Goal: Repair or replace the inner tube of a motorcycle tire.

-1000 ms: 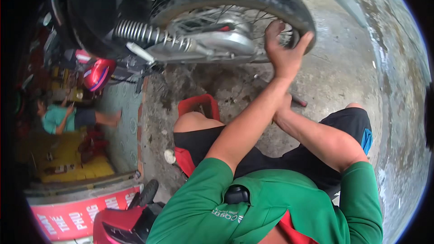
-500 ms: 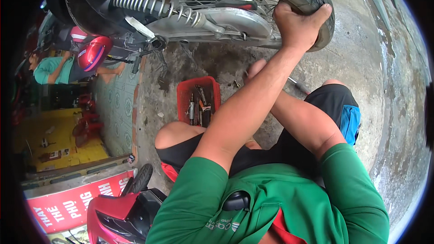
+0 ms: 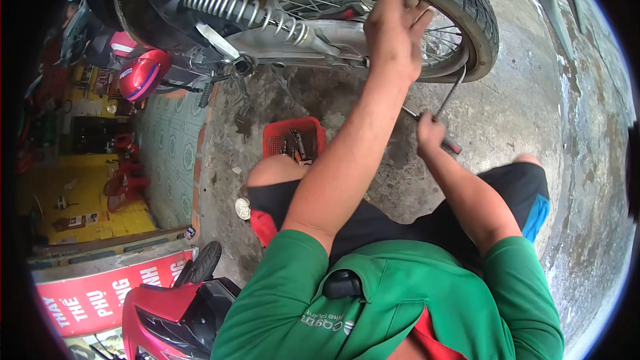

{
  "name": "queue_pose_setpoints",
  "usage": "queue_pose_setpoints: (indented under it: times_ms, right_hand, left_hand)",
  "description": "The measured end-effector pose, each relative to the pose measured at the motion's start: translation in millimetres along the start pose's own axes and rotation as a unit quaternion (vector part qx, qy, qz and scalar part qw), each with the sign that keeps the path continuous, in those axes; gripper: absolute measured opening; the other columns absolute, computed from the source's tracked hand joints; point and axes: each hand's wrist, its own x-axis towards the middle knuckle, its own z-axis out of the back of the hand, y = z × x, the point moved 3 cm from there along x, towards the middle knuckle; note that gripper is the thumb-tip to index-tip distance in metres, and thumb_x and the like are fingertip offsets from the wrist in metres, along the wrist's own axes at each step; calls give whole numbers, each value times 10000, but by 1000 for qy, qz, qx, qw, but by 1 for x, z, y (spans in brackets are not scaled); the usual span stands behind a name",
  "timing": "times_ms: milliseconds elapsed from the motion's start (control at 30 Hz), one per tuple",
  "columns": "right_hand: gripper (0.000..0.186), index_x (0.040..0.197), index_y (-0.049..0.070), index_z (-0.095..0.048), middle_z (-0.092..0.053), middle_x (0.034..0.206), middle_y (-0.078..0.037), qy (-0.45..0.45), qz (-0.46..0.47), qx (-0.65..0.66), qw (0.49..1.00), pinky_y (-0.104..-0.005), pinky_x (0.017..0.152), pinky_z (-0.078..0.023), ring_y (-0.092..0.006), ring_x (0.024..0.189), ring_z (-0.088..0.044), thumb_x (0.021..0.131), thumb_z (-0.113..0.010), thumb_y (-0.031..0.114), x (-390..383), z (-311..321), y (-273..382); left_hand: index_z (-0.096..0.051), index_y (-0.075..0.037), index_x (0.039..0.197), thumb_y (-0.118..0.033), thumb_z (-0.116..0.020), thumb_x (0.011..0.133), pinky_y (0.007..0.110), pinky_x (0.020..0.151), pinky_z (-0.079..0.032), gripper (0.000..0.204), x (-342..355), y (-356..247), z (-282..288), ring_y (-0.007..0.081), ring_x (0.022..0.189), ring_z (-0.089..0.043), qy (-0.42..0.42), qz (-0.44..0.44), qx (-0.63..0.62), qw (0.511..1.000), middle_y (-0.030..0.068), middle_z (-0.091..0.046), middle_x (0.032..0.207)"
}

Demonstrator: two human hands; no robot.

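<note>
The spoked wheel of a motorbike, with its black tyre (image 3: 477, 10), fills the top of the view. My left hand (image 3: 393, 37) is in front of its spokes near the rim, fingers apart and partly blurred, with nothing visible in it. Lower and to the right, my right hand (image 3: 431, 135) is closed around a thin metal tyre lever (image 3: 455, 90). The lever's far end meets the lower edge of the tyre at the rim. Behind that hand shows a tool with a red and black handle (image 3: 452, 146) and a metal shaft, seemingly on the ground.
A red plastic basket (image 3: 275, 139) of tools stands on the concrete, left of my forearms. The bike's coil shock absorber (image 3: 227, 5) and a red helmet-like object (image 3: 145, 75) are at the upper left. A red motorbike (image 3: 160, 313) stands at the lower left.
My left hand has let go of the tyre and moved left to the spokes. My right hand has come out from behind my left forearm, now with the tyre lever at the rim.
</note>
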Motion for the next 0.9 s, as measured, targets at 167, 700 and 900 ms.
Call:
queue_pose_setpoints:
  times_ms: [167,700,900]
  right_hand:
    - [507,964,3,-636,-615,692,-61,85,-16,105,991,-368,588,-473,-181,597,-582,988,-622,509,-2,49,47]
    - [329,893,154,-461,-347,609,52,200,-254,425,845,-341,535,-374,-118,469,-333,1092,-429,414,-96,69,162]
    - [356,1119,130,-577,-622,833,-8,208,-171,432,861,-366,670,-505,-174,661,-579,1092,-411,443,-77,42,125]
  left_hand:
    - [-305,85,1468,-817,-454,905,554,1131,-433,1074,14,-6,12,352,1179,-577,-11,118,-238,964,192,-581,1169]
    - [-556,-107,1071,-781,-351,972,431,822,-505,711,34,32,5,248,914,-601,-147,21,-218,965,70,-612,1076]
    - [-602,-42,1040,-431,-775,918,299,742,-504,442,-19,87,-30,136,818,-613,36,-329,214,919,54,-649,900]
